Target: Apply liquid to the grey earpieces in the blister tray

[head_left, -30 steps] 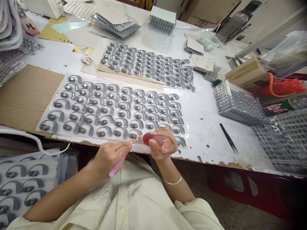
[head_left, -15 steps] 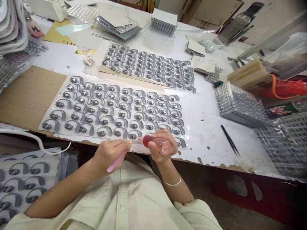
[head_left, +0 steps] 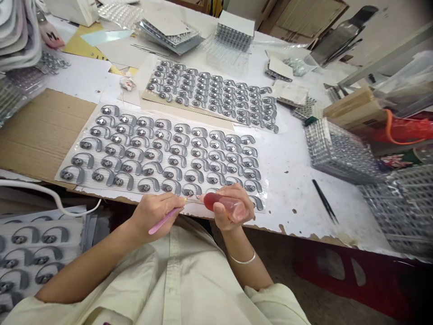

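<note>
Pinched in my left hand is a slim pink-handled tool with a yellowish tip pointing right. My right hand wraps round a translucent red squeeze bottle, its nozzle turned left. Both tips come close to a grey hook-shaped piece in the front row of a white sheet; whether either touches it is too small to tell. Rows of similar grey pieces with round metallic ends cover this sheet.
A second sheet of grey pieces lies behind. Black tweezers rest at right, near stacked clear-and-grey trays. Brown cardboard and a white cable are at left. More pieces sit below the table edge at lower left.
The pink tool's handle has tilted slightly flatter. The bottle has shifted a little to the right in view, and the whole scene has moved slightly with the camera.
</note>
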### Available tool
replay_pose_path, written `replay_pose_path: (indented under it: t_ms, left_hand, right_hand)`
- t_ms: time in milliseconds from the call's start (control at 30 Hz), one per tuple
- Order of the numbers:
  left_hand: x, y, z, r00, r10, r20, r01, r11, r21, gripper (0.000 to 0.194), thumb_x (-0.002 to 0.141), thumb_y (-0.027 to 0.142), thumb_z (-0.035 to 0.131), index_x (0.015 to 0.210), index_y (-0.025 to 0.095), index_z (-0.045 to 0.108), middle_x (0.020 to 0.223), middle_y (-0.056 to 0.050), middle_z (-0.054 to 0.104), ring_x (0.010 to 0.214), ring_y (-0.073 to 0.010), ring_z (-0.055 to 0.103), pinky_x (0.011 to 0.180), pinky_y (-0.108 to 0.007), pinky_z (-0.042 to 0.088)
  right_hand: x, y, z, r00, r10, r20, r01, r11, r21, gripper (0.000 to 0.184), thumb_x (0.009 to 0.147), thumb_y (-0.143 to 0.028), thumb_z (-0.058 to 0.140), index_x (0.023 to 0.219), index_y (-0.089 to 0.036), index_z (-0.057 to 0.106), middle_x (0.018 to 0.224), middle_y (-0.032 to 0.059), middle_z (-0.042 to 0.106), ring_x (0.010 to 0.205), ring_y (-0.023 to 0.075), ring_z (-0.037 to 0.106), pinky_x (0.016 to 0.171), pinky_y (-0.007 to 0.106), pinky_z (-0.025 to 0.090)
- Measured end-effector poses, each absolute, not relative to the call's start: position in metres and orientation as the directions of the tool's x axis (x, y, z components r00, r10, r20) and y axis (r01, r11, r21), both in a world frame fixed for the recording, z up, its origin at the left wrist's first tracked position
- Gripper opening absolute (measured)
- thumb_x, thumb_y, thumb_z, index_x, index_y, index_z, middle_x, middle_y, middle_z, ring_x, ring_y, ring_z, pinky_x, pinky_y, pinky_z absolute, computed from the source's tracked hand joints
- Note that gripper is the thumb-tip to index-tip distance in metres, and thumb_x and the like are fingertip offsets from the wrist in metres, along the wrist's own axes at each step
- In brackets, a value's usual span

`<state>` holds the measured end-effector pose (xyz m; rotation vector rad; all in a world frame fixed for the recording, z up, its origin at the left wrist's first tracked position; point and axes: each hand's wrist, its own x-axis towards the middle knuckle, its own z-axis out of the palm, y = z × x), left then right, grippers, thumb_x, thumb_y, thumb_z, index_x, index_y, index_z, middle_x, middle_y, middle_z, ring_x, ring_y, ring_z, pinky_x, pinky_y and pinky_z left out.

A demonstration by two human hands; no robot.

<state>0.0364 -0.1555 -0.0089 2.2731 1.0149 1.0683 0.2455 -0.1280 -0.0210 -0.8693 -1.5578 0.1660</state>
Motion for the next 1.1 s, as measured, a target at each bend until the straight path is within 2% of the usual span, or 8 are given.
replay_pose_path:
  t_ms: [133, 433, 600, 800, 1100]
  left_hand:
    - [0.036, -0.154, -0.009, 0.424, 0.759, 0.494, 0.415, -0.647, 0.64, 0.017, 0.085, 0.008, 0.055, 0.098, 0.018, 0.058, 0.087, -0.002, 0.071, 0.079, -0.0129, 0.069, 0.072, -0.021, 0.056]
    - [0.036, -0.153, -0.008, 0.414, 0.774, 0.479, 0.411, -0.629, 0.66, 0.016, 0.085, 0.009, 0.056, 0.097, 0.019, 0.06, 0.086, -0.002, 0.072, 0.077, -0.0129, 0.069, 0.069, -0.02, 0.055]
    - [0.035, -0.152, -0.008, 0.403, 0.808, 0.429, 0.396, -0.577, 0.715, 0.014, 0.085, 0.011, 0.057, 0.096, 0.019, 0.063, 0.084, -0.002, 0.071, 0.074, -0.0123, 0.067, 0.069, -0.021, 0.054]
    - [0.033, -0.148, -0.006, 0.4, 0.839, 0.369, 0.361, -0.514, 0.778, 0.013, 0.085, 0.013, 0.058, 0.093, 0.019, 0.067, 0.078, 0.0, 0.069, 0.066, -0.01, 0.064, 0.061, -0.019, 0.049]
    - [0.029, -0.14, -0.004, 0.376, 0.898, 0.23, 0.318, -0.358, 0.878, 0.013, 0.083, 0.013, 0.061, 0.088, 0.018, 0.072, 0.08, -0.003, 0.072, 0.068, -0.0121, 0.066, 0.061, -0.02, 0.049]
  right_hand:
    - [0.245, -0.128, -0.02, 0.06, 0.593, 0.803, 0.417, 0.716, -0.56, 0.02, 0.073, -0.032, 0.066, 0.085, -0.018, 0.058, 0.065, 0.0007, 0.058, 0.053, 0.0135, 0.049, 0.045, 0.029, 0.043]
    - [0.246, -0.128, -0.021, 0.046, 0.62, 0.784, 0.438, 0.692, -0.573, 0.021, 0.074, -0.037, 0.065, 0.083, -0.02, 0.057, 0.065, 0.0001, 0.058, 0.051, 0.0134, 0.05, 0.044, 0.029, 0.043]
    - [0.246, -0.128, -0.022, 0.051, 0.622, 0.782, 0.465, 0.678, -0.569, 0.021, 0.075, -0.038, 0.064, 0.083, -0.02, 0.056, 0.064, -0.0001, 0.057, 0.051, 0.0137, 0.051, 0.044, 0.03, 0.044]
    - [0.247, -0.129, -0.025, 0.037, 0.626, 0.779, 0.451, 0.685, -0.572, 0.021, 0.075, -0.038, 0.065, 0.084, -0.02, 0.056, 0.066, 0.0, 0.058, 0.051, 0.0131, 0.05, 0.044, 0.03, 0.045]
    - [0.243, -0.128, -0.019, 0.046, 0.611, 0.79, 0.462, 0.688, -0.559, 0.021, 0.076, -0.039, 0.063, 0.082, -0.021, 0.055, 0.062, -0.0012, 0.055, 0.05, 0.0127, 0.049, 0.044, 0.029, 0.044]
